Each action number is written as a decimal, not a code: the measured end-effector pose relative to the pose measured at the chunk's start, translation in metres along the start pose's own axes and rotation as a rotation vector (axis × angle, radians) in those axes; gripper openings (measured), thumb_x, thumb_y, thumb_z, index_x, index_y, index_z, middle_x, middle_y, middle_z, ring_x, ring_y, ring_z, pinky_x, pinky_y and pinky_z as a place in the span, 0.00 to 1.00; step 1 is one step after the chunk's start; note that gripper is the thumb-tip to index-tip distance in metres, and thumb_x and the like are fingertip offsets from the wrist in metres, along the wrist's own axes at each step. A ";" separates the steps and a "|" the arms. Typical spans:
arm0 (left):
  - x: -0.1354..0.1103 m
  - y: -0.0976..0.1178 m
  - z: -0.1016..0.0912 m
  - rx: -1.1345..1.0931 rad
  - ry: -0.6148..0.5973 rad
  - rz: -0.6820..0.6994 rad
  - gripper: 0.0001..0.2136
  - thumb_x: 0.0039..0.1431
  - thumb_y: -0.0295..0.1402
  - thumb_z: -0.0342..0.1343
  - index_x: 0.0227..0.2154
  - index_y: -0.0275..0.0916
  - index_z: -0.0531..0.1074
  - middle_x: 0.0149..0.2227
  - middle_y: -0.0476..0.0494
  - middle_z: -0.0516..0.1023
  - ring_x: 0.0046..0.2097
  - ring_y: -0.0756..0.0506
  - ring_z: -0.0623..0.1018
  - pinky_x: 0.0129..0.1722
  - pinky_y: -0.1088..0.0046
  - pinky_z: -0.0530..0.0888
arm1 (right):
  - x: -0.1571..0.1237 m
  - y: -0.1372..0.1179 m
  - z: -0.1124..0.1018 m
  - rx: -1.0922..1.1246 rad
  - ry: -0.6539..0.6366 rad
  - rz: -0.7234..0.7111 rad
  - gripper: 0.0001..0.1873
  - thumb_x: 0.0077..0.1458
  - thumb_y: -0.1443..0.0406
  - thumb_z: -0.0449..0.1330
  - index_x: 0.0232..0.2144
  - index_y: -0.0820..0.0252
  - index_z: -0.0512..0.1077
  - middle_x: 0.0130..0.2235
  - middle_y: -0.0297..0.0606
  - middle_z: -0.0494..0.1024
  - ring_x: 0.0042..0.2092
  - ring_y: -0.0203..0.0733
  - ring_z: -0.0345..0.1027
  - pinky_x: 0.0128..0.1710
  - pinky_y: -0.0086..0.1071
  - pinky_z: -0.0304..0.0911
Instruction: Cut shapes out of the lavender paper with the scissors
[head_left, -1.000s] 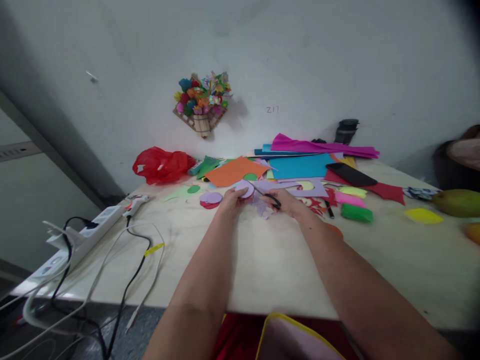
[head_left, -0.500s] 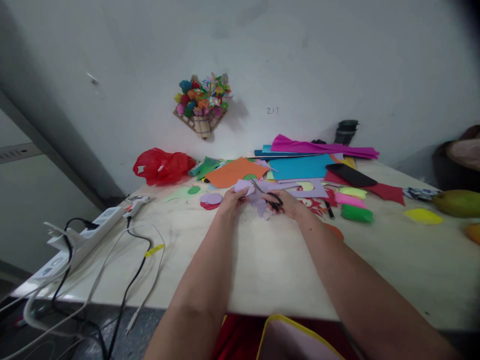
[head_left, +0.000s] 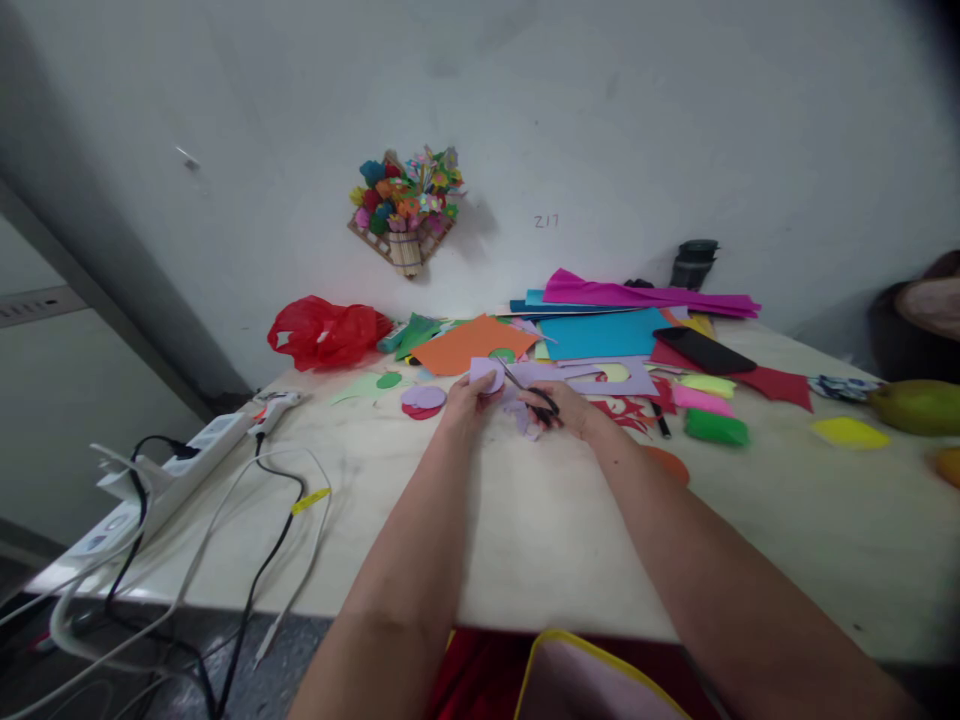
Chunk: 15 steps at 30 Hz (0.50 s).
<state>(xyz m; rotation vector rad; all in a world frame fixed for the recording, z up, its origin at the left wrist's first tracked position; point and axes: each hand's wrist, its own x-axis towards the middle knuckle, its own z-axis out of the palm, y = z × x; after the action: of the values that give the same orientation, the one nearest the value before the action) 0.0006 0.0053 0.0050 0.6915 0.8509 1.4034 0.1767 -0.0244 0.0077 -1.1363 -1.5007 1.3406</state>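
Observation:
My left hand (head_left: 463, 403) is closed on a small lilac paper piece (head_left: 487, 375), held just above the table (head_left: 540, 520). My right hand (head_left: 568, 408) grips black-handled scissors (head_left: 525, 390), whose blades point up and left into the lilac paper. Lilac offcuts (head_left: 523, 418) hang and lie between the two hands. Left of my left hand, round lilac and red cut-outs (head_left: 422, 399) lie stacked on the table.
Coloured paper sheets (head_left: 600, 332) and a black phone (head_left: 703, 350) cover the far side. A red plastic bag (head_left: 324, 331) sits at the far left, a white power strip (head_left: 180, 465) with cables on the left edge. Paper flowers (head_left: 405, 205) hang on the wall. Green fruit (head_left: 916, 405) lies at right.
The lilac piece has turned in my left hand and the scissor blades have shifted along its edge. Both hands stay in the same spot.

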 end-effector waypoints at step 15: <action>-0.003 -0.006 0.015 -0.130 0.053 -0.016 0.08 0.55 0.21 0.65 0.37 0.32 0.77 0.32 0.40 0.83 0.31 0.46 0.84 0.33 0.74 0.81 | 0.008 0.005 0.011 0.042 0.048 -0.014 0.13 0.56 0.59 0.67 0.27 0.60 0.69 0.19 0.31 0.74 0.15 0.30 0.63 0.11 0.21 0.46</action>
<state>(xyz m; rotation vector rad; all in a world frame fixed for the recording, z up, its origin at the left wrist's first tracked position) 0.0161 0.0034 0.0083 0.5488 0.7972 1.4545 0.1650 -0.0196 0.0013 -1.1224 -1.4375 1.3204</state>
